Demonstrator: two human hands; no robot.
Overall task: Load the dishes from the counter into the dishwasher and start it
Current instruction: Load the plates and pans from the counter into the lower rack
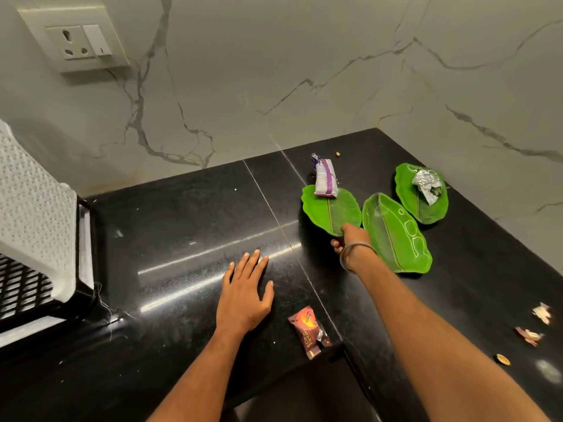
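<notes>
A: Where are the dishes at this moment?

B: Three green leaf-shaped plates lie on the black worktop [189, 214], toward the far right corner, where the two marble walls meet. The left leaf plate [330, 210] carries a purple and silver wrapper [325, 179] on its far end. The middle leaf plate [396, 236] has white outlines drawn on it and holds nothing. The far leaf plate [420, 194] carries a crumpled piece of silver foil [427, 184].

A: And the hands, what do they do?

B: The right hand [350, 239] reaches forward and pinches the near edge of the left leaf plate, with the fingers curled on the rim. A thin bangle [355, 254] sits on this wrist. The left hand [243, 290] lies flat on the worktop with the fingers straight and spread a little; it holds nothing. The two hands are well apart.

A: What else is on the worktop?

B: A brown snack wrapper [309, 330] lies near the front edge, between the two forearms. Some small scraps [530, 335] lie at the right side. At the left stands a white perforated rack [33, 208]. A wall socket [74, 41] with a switch is on the marble wall above.
</notes>
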